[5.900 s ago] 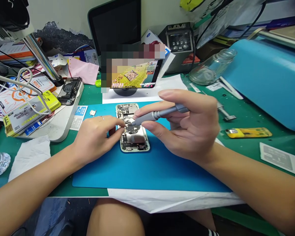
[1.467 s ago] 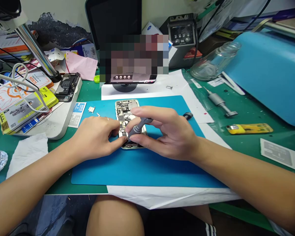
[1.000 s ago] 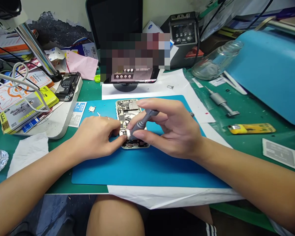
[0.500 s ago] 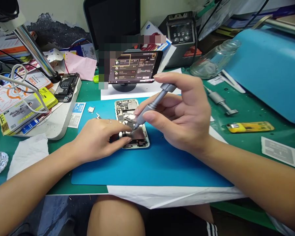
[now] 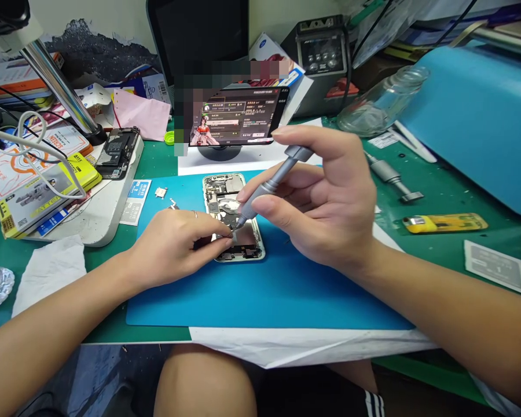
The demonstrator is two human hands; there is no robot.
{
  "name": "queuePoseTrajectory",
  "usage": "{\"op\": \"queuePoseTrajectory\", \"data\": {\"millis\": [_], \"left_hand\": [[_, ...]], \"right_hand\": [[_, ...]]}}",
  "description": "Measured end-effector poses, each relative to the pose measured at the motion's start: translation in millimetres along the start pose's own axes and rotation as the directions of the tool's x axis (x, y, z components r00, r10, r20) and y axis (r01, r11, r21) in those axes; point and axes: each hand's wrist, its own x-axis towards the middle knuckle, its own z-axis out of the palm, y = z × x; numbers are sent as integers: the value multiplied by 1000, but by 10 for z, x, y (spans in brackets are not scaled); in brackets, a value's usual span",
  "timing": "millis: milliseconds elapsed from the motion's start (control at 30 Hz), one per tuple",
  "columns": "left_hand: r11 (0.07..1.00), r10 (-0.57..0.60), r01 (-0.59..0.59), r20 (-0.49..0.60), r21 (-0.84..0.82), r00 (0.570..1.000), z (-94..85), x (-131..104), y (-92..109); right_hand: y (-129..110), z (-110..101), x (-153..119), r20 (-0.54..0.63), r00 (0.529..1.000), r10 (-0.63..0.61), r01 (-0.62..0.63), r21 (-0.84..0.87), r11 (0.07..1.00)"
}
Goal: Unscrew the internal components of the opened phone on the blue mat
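Note:
An opened smartphone [image 5: 231,200] lies on the blue mat [image 5: 260,298], its inner parts bare. My right hand [image 5: 330,191] grips a grey precision screwdriver [image 5: 269,180], forefinger on its end cap and thumb and other fingers round the shaft. The screwdriver slants down to the left, its tip over the phone's lower half. Over the phone's lower left edge, my left hand [image 5: 182,240] pinches thumb and forefinger together right at that tip. Whatever lies between those fingertips is too small to make out. Small metal parts [image 5: 161,191] rest on the mat left of the phone.
Behind the mat, a lit phone [image 5: 238,119] stands on a holder. On the right lie a second screwdriver [image 5: 393,176], a yellow-handled tool [image 5: 445,223] and a glass jar [image 5: 382,101]. Boxes [image 5: 47,191] and another opened phone [image 5: 118,152] sit on a white base at left.
My left thumb and forefinger have closed together at the screwdriver tip, where a gap showed before. My right hand has barely moved. The lit phone's screen picture has changed.

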Motion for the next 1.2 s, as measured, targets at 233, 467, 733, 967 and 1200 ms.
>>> {"op": "queuePoseTrajectory", "data": {"millis": [233,467,733,967,1200], "left_hand": [[1000,-4,3,11,24,1000,7,-13,-3],[999,1,-1,3,33,1000,2,-14,-5],[999,8,-8,-9,46,1000,5,-12,7],[999,27,-26,-18,48,999,15,-7,6],[999,4,-1,-59,49,998,36,-15,-12]], "right_hand": [[8,-5,-10,15,1000,9,-9,3,1000],[2,-13,-22,2,1000,10,-10,-66,998],[4,-13,-39,6,1000,6,-5,-53,999],[0,-7,-46,13,1000,-6,7,-62,998],[57,-28,-38,46,996,-80,82,-47,996]]}}
